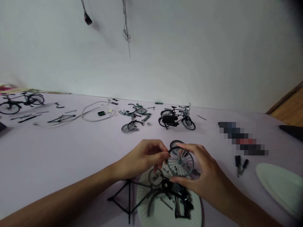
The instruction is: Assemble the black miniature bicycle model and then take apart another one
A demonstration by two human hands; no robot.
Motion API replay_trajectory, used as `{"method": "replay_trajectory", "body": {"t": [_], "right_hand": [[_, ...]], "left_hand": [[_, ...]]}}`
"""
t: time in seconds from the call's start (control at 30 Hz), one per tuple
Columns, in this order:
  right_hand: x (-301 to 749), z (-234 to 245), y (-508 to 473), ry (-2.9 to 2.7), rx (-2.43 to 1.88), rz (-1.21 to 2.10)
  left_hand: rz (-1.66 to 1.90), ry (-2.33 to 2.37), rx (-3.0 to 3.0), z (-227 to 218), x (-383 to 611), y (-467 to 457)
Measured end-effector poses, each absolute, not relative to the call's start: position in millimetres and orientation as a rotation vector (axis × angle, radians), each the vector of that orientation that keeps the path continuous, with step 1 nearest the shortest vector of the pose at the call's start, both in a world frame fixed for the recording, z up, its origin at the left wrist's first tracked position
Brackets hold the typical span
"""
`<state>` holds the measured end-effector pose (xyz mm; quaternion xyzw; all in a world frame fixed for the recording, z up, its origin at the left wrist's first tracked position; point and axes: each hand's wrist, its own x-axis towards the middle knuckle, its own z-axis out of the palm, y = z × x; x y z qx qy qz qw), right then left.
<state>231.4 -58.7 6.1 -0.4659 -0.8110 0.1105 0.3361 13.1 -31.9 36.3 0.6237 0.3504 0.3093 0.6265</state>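
Observation:
My right hand (205, 176) grips a small spoked model bicycle wheel (180, 162) between thumb and fingers, holding it upright above a white paper plate (145, 209). My left hand (145, 159) pinches at the wheel's left rim with fingertips closed. On and beside the plate lie black model parts: a bicycle frame (129, 197), a mudguard, a second small wheel (155, 177) and other bits. Another wheel (176, 143) peeks out behind the held one.
A finished black model bicycle (177, 117) stands further back, with green bicycle parts (136, 117) and a cable loop (97, 113) to its left. Another model bicycle (20, 102) sits far left. Small screwdrivers (240, 164) and a second white plate (281, 186) lie at the right.

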Motion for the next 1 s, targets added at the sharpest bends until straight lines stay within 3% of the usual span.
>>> {"method": "replay_trajectory", "body": {"t": [0.3, 0.73, 1.0], "right_hand": [[234, 8, -62, -2.164, -1.204, 0.328], [229, 3, -63, -2.177, -1.159, 0.368], [222, 6, -68, -2.071, -1.257, 0.450]], "left_hand": [[0.467, 0.618, 1.347, 38, -1, -24], [0.393, 0.558, 1.390, 41, -3, -28], [0.838, 0.831, 1.611, 33, 12, -33]]}}
